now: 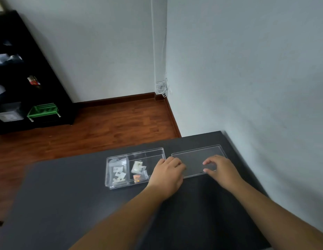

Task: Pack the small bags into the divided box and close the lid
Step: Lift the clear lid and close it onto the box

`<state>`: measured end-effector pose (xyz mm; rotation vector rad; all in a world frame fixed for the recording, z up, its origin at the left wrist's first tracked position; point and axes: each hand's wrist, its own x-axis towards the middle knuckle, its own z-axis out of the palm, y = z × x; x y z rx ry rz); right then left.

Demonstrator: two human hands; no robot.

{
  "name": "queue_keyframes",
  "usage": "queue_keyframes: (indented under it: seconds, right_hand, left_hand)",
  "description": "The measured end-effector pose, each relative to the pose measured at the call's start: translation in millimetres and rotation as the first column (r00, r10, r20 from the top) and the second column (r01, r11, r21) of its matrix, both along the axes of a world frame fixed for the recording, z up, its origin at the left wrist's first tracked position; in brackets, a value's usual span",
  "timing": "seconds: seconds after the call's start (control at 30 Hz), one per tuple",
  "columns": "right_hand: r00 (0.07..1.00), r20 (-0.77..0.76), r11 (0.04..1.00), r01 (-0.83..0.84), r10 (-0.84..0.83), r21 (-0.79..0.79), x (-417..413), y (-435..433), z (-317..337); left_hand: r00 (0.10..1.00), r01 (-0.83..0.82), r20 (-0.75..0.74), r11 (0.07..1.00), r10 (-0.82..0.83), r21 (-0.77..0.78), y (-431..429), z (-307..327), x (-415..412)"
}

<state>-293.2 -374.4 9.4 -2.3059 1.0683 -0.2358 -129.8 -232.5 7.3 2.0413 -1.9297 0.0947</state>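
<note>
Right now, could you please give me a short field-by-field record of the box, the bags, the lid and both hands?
box: clear, divided, open, on the dark table
bags: in the left and middle compartments; the right compartment looks empty
lid: off, lying flat on the table right of the box
left hand: fingers on the lid's left edge, beside the box
right hand: fingertips on the lid's near right part
grip: cannot tell whether either hand has closed on the lid
task left: lid not yet on the box

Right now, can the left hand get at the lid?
Probably yes. The left hand already rests at the near left edge of the lid, which lies flat on the table beside the box, with nothing between them.
</note>
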Motion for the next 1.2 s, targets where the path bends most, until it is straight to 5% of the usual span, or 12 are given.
queue_keyframes:
  seconds: [0.2,0.47,0.57,0.67,0.9,1.1,1.2]
  right_hand:
    - [0.990,-0.129,0.998,-0.053,0.055,0.020,-26.1,-30.4,-22.6]
    - [0.967,-0.219,0.987,-0.146,0.129,-0.064,-43.8,-38.3,-37.1]
    - [0.978,-0.167,0.991,-0.131,0.124,-0.028,-52.5,-41.0,-32.8]
    - [0.996,-0.035,0.996,-0.088,0.088,-0.004,-61.7,-49.5,-18.0]
    - [0.950,0.296,0.985,0.057,-0.104,0.161,-54.5,-69.0,32.2]
    - [0.820,0.501,0.896,0.030,-0.276,0.444,-25.8,-68.4,53.7]
    - [0.813,0.503,0.875,0.016,-0.293,0.485,3.6,-54.4,55.0]
  left_hand:
    - [0.989,-0.115,0.131,0.926,0.072,0.359,-38.4,-13.6,-26.8]
    - [0.979,-0.164,0.186,0.883,0.089,0.439,-45.2,-40.1,-33.4]
    - [0.991,-0.134,0.082,0.905,0.110,0.405,-46.3,-35.3,-36.7]
    - [0.956,-0.075,-0.247,0.944,0.161,0.322,-48.1,-15.2,-33.1]
    - [0.646,0.022,-0.715,0.930,0.267,0.367,-56.4,63.6,11.5]
    - [0.081,0.091,-0.942,0.939,0.325,0.332,-27.2,104.0,73.0]
    - [-0.061,-0.054,-0.947,0.946,0.317,0.320,-6.0,104.0,93.4]
